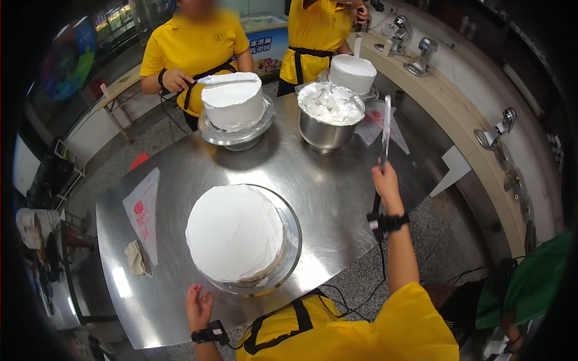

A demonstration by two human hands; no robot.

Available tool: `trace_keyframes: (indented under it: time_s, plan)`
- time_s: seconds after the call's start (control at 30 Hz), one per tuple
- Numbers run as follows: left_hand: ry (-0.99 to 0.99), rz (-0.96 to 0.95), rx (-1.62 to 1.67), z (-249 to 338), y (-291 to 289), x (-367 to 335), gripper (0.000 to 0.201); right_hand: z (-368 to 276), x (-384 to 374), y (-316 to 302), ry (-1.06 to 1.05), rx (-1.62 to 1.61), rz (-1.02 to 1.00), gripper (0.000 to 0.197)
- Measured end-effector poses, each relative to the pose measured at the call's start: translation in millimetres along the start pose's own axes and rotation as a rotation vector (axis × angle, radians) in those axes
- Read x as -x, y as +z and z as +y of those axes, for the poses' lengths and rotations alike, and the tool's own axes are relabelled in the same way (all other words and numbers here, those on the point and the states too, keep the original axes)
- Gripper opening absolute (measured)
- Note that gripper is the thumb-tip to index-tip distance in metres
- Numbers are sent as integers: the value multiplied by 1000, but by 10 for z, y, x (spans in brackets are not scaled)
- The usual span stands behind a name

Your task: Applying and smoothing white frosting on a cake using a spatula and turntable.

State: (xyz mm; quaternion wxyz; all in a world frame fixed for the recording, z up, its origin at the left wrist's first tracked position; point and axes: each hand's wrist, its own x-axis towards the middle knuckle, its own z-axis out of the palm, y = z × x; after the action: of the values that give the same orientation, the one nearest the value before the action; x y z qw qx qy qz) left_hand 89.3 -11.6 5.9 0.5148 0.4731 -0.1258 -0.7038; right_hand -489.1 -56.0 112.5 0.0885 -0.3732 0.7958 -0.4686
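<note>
In my right hand (388, 185), fingers wrapped round the dark handle, is an icing spatula (386, 126). Its long metal blade points away from me, with white cream on it, to the right of the steel bowl. My left hand (199, 307) holds nothing; its fingers are loosely bent and apart beside the near left rim of a turntable (295, 231). A large round cake (235, 231) coated in white cream sits on that turntable. Its top looks mostly smooth, while the lower right side is rougher and partly brownish.
A steel mixing bowl (328, 129) heaped with cream stands at the far right of the metal table (174, 180). Two people work across it on white cakes (233, 102). Left lie a plastic piping bag (144, 210) and a cloth (137, 259); more bags (376, 123) lie beside the bowl.
</note>
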Motion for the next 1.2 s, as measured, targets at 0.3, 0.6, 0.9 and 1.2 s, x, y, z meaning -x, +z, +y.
trace_keyframes:
  time_s: [0.3,0.6,0.9,1.2]
  plan:
    - [80,67,79,-138,-153,236,22,-335,-610,828,-253,331,122,39]
    - [75,138,64,-230,-202,283,25,-155,-516,872,-477,724,308,7]
    - [2,-9,36,-221,-129,-28,25,95,463,495,-377,539,195,27]
    - [-47,-3,-22,-94,-80,-127,24,314,1065,-148,-250,283,229,20]
